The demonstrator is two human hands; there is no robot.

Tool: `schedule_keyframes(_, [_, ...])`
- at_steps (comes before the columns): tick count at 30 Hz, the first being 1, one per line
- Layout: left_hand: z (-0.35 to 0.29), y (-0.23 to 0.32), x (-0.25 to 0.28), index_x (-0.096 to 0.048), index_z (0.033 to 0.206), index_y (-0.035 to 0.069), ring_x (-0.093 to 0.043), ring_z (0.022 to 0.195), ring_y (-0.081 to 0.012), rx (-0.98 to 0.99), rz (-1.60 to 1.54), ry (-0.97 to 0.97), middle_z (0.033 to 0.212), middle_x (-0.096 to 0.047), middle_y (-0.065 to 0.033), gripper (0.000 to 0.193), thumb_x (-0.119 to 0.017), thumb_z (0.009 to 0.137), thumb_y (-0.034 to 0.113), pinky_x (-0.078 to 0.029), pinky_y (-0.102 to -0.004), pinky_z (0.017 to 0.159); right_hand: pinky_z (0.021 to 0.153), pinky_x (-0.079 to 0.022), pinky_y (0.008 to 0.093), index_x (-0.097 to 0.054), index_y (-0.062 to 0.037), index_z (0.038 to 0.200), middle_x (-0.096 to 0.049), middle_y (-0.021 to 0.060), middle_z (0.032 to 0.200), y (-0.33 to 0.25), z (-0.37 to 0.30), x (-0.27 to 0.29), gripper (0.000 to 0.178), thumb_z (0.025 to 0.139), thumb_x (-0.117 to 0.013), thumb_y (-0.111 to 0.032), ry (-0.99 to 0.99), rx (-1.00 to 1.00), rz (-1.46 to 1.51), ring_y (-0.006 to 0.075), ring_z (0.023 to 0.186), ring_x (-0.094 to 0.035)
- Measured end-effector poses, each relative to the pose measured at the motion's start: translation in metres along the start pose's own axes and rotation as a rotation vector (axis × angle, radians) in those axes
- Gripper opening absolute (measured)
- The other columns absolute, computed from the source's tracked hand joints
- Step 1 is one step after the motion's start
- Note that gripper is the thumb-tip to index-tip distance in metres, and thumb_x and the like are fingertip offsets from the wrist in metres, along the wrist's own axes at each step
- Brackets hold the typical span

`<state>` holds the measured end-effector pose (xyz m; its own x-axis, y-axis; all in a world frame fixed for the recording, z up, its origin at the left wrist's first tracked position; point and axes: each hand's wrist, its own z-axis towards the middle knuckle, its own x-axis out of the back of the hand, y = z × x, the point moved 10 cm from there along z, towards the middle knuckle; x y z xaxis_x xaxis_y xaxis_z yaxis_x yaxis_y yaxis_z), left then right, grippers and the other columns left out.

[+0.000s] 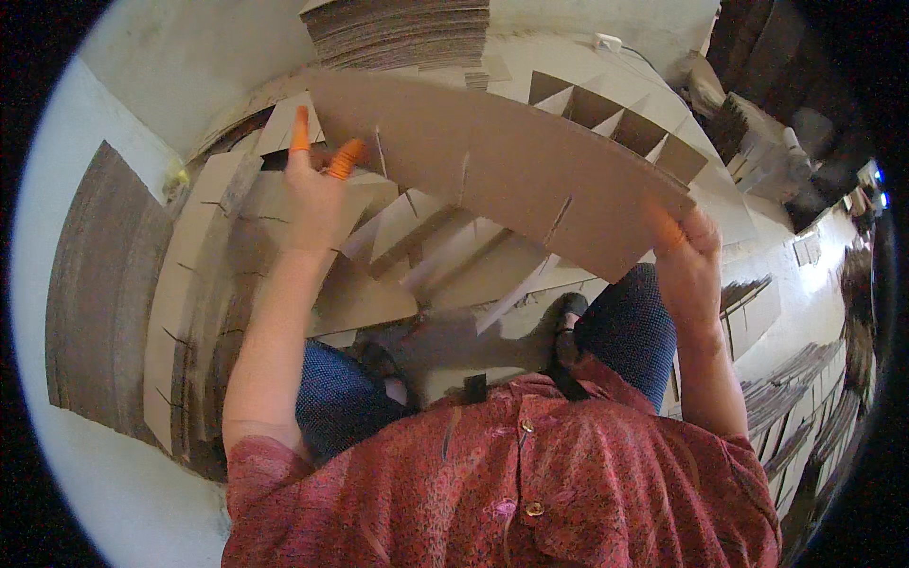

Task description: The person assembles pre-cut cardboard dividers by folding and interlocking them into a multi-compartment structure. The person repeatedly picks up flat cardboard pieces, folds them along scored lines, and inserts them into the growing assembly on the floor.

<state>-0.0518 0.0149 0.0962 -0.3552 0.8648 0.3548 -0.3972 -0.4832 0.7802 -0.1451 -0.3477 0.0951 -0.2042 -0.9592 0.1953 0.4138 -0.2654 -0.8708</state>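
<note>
**Slotted strip held up over a floor of cut card**

The person sits among cardboard pieces, holding one long slotted strip [492,170] up in front of the chest, tilted down toward the right. The right hand [689,254] grips its lower right end, fingers closed on the edge. The left hand [312,194] is at the upper left end, two fingers in orange caps [343,159] raised and loose; whether the thumb pinches the strip there is hard to tell.

By the look of it, the work is midway: an assembled divider grid [611,118] stands behind the strip, while many loose strips [445,251] lie unjoined on the floor [795,275], with stacks of card [402,33] beyond.

The strip hides whatever lies directly under it. The right rim of the view is dark and warped, so the piles there are unclear.
</note>
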Motion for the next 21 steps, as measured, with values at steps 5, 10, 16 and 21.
schedule_keyframes(5, [0.004,-0.088,0.001,-0.054,0.112,-0.004,-0.059,0.074,-0.0121,0.254,-0.203,-0.131,0.092,-0.062,-0.0061,0.031,-0.06,0.085,0.01,-0.051,-0.0247,0.066,0.061,-0.044,0.0248,-0.061,-0.0005,0.094,-0.063,0.0077,0.072,-0.022,-0.024,-0.017,0.012,0.084,-0.055,-0.004,-0.135,0.112,-0.272,0.0084,0.068,-0.056])
schedule_keyframes(10, [0.001,-0.084,0.0,-0.056,0.105,-0.002,-0.061,0.08,-0.0143,0.238,-0.241,-0.102,0.094,-0.062,-0.009,0.022,-0.057,0.087,0.009,-0.051,-0.0261,0.071,0.059,-0.044,0.0242,-0.06,0.0002,0.093,-0.062,0.0105,0.07,-0.026,-0.03,-0.012,0.011,0.084,-0.055,-0.004,-0.098,0.122,-0.28,0.0084,0.065,-0.055])
schedule_keyframes(16, [-0.009,-0.106,-0.009,-0.057,0.103,-0.002,-0.06,0.079,-0.0155,0.355,-0.349,-0.113,0.093,-0.062,-0.0074,0.02,-0.057,0.086,0.009,-0.05,-0.0266,0.071,0.057,-0.044,0.0257,-0.06,0.0002,0.093,-0.062,0.0123,0.07,-0.031,-0.029,-0.018,0.011,0.085,-0.055,-0.005,-0.15,0.125,-0.347,0.009,0.063,-0.054])
schedule_keyframes(21, [-0.006,-0.107,-0.011,-0.057,0.105,0.0,-0.06,0.078,-0.0139,0.383,-0.34,-0.13,0.094,-0.062,-0.0061,0.021,-0.056,0.087,0.012,-0.05,-0.0256,0.07,0.057,-0.044,0.0265,-0.06,0.0006,0.093,-0.062,0.0115,0.07,-0.026,-0.033,-0.028,0.013,0.087,-0.054,-0.009,-0.214,0.088,-0.298,0.0087,0.064,-0.053])
